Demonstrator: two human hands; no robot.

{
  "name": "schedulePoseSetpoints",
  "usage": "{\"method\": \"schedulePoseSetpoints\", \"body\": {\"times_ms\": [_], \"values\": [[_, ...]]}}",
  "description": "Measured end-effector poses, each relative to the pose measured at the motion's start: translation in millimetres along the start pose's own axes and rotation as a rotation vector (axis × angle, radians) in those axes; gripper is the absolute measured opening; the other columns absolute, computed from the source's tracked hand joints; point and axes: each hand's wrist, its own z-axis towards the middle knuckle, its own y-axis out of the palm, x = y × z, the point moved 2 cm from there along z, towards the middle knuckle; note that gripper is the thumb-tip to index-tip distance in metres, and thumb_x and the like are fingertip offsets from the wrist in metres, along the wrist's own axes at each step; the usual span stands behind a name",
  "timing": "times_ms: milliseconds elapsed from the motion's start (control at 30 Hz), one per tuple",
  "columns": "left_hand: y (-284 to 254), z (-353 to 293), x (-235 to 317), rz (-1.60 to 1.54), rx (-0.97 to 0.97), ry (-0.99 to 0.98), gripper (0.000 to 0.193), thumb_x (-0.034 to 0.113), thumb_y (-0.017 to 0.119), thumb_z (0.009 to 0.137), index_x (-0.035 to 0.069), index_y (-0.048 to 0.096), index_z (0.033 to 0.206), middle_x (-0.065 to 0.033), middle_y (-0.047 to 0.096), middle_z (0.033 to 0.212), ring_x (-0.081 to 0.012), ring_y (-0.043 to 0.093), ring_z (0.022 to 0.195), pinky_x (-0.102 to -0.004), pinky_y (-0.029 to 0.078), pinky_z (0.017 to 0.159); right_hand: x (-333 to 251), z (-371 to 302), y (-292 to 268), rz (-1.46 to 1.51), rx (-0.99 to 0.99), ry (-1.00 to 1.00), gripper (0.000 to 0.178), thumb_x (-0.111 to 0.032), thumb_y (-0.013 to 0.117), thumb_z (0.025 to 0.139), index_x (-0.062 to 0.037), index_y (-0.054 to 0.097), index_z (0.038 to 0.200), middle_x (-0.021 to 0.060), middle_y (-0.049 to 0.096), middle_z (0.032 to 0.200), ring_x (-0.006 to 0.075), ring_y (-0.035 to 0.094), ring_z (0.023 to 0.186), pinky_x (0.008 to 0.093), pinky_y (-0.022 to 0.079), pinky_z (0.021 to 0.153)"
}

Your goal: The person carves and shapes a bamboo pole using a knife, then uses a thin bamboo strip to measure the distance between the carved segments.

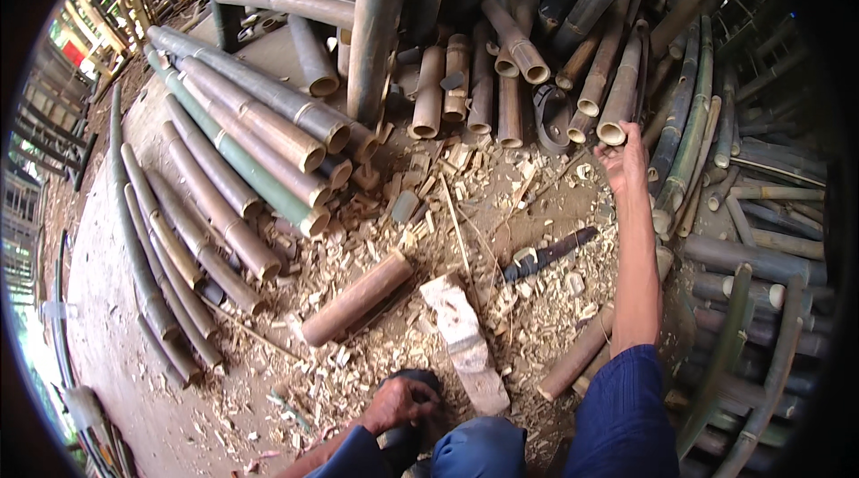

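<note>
My right hand (624, 156) reaches far forward on the right. Its fingers curl around the open cut end of a brown bamboo pole (617, 111). My left hand (400, 404) rests low in front of me, fingers curled in a loose fist above a dark shoe (413, 378); nothing shows in it. Between my arms stands a pale, chopped wooden block (465, 344). Beyond it lies a dark-bladed knife (562, 248) with a black wrapped handle. A short brown bamboo piece (358, 297) lies on the chips left of the block.
Several long bamboo poles (242, 111) fan out on the floor at left. More bamboo lengths (428, 93) lean at the back beside a thick upright post (380, 31). Stacked bamboo (761, 254) fills the right side. Wood chips (358, 362) cover the ground, and another bamboo piece (577, 353) lies near my right arm.
</note>
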Motion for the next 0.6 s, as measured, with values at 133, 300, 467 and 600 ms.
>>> {"method": "schedulePoseSetpoints", "body": {"times_ms": [133,300,467,600], "values": [[0,-13,2,0.012,0.024,0.068,0.025,0.026,0.076,0.088,0.01,0.077,0.108,-0.0083,0.076,0.088,-0.0145,0.072,0.072,-0.0303,0.058,0.071,1,-109,4,0.187,-0.202,0.097,0.042,-0.03,0.065,0.091,0.0037,0.053,0.114,0.0194,0.058,0.108,0.0263,0.058,0.092,0.0406,0.056,0.082],[-33,-46,-1,0.088,0.476,0.398,0.04,0.03,0.078,0.087,0.007,0.072,0.12,-0.0115,0.073,0.106,-0.0247,0.068,0.097,-0.0356,0.054,0.088,33,-245,12,0.38,-0.413,0.243,0.035,-0.021,0.068,0.086,0.0007,0.059,0.112,0.0182,0.065,0.113,0.0288,0.065,0.101,0.0472,0.059,0.092],[-88,-72,70,-0.38,0.565,0.479,0.059,0.044,0.07,0.093,-0.005,0.065,0.126,-0.0141,0.068,0.115,-0.0206,0.064,0.102,-0.0384,0.054,0.089,63,-381,52,0.433,-0.797,0.423,0.041,-0.021,0.075,0.082,-0.0054,0.061,0.116,0.0124,0.066,0.117,0.0246,0.064,0.108,0.0522,0.053,0.099],[-87,-106,172,-0.167,0.178,0.46,0.071,0.051,0.068,0.093,-0.002,0.057,0.138,-0.0169,0.068,0.122,-0.0257,0.065,0.105,-0.0393,0.053,0.092,77,-462,52,0.544,-0.823,0.721,0.045,-0.031,0.078,0.089,-0.0162,0.06,0.128,0.0022,0.065,0.12,0.0201,0.061,0.113,0.058,0.045,0.101]]}}
